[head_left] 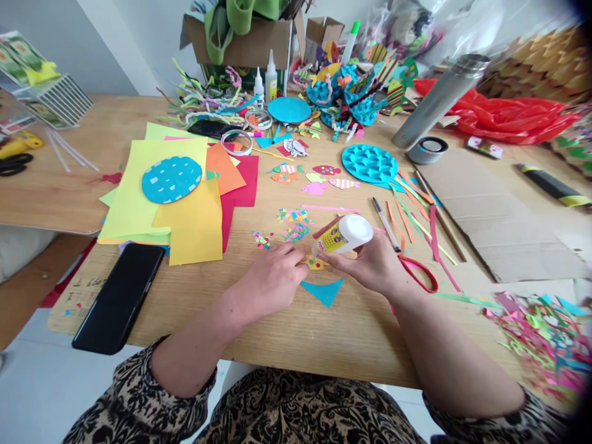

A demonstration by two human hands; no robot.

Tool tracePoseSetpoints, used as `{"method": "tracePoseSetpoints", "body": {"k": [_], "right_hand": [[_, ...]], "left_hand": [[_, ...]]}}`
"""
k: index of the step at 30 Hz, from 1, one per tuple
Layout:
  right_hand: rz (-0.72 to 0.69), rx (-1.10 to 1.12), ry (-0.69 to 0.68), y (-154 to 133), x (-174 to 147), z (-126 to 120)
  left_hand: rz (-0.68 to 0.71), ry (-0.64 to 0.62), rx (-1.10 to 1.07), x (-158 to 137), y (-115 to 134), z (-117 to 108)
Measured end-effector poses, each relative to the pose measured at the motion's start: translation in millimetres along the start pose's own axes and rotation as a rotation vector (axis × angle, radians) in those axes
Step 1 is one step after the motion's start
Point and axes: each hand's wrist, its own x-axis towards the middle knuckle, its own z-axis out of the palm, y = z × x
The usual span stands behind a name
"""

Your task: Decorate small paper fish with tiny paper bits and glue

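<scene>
My right hand (377,262) is wrapped around a white glue bottle (345,236) with a yellow label. The bottle is tipped, its base up to the right and its nozzle end down toward the table, hidden by my fingers. Beneath it lies a small yellow paper cutout (316,263) with coloured dots. My left hand (277,274) pinches the left edge of this cutout, fingers closed together. Just below sits a blue paper scrap (326,291). Little piles of paper confetti (296,232) lie beyond my left fingers, and several paper fish (316,187) are farther back.
Coloured paper sheets (132,185) and a black phone (119,299) are on the left. To the right are red-handled scissors (419,274), a pen (386,223), paper strips (433,231), cardboard (499,216) and a steel flask (441,98). A blue scalloped disc (369,163) lies behind the bottle.
</scene>
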Motion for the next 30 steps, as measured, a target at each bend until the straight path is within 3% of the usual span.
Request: {"method": "tracePoseSetpoints", "body": {"k": [7, 13, 27, 30], "right_hand": [[0.029, 0.128, 0.117, 10.4, -0.7, 4.5], [0.040, 0.025, 0.217, 9.8, 0.3, 5.2], [0.033, -0.110, 0.281, 6.8, -1.5, 10.8], [0.048, -0.065, 0.235, 6.1, -0.3, 8.9]], "left_hand": [[0.002, 0.009, 0.007, -0.1, -0.6, 1.7], [0.009, 0.014, 0.012, -0.2, -0.5, 1.3], [0.029, -0.004, 0.051, -4.5, 4.9, 1.3], [0.019, -0.015, 0.049, -4.8, 5.2, 1.0]]}}
